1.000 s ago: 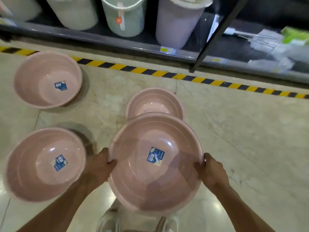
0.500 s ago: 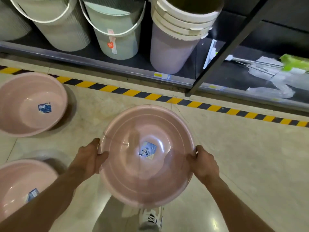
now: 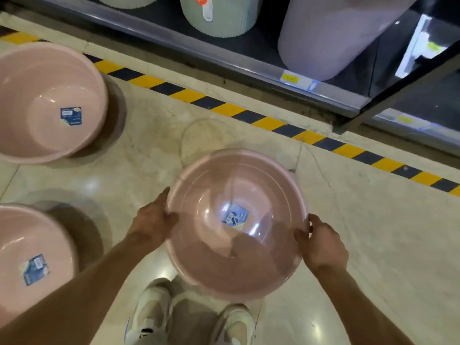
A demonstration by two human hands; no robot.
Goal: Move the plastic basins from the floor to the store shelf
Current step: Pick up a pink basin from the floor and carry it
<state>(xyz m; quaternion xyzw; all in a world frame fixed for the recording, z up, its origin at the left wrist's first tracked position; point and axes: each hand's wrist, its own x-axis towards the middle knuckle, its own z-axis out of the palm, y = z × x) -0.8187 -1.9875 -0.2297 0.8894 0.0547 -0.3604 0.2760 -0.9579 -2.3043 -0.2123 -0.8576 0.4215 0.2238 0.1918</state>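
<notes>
I hold a pink plastic basin (image 3: pixel 236 247) with a blue label inside, level above the floor over my shoes. My left hand (image 3: pixel 153 221) grips its left rim and my right hand (image 3: pixel 321 242) grips its right rim. A second pink basin (image 3: pixel 47 100) sits on the floor at the upper left. A third pink basin (image 3: pixel 29 260) lies at the lower left, partly cut off by the frame edge. The store shelf (image 3: pixel 273 70) runs along the top, its lowest level close to the floor.
Pale green buckets (image 3: pixel 219 16) and a lilac bucket (image 3: pixel 331 38) stand on the bottom shelf. A black shelf upright (image 3: pixel 403 88) slants down at the right. Yellow-black hazard tape (image 3: pixel 249 115) marks the floor in front of the shelf. My white shoes (image 3: pixel 151 314) are below the basin.
I lifted the basin off the floor, where it sat in front of a smaller basin that is now out of sight. The view shifted right toward the shelf.
</notes>
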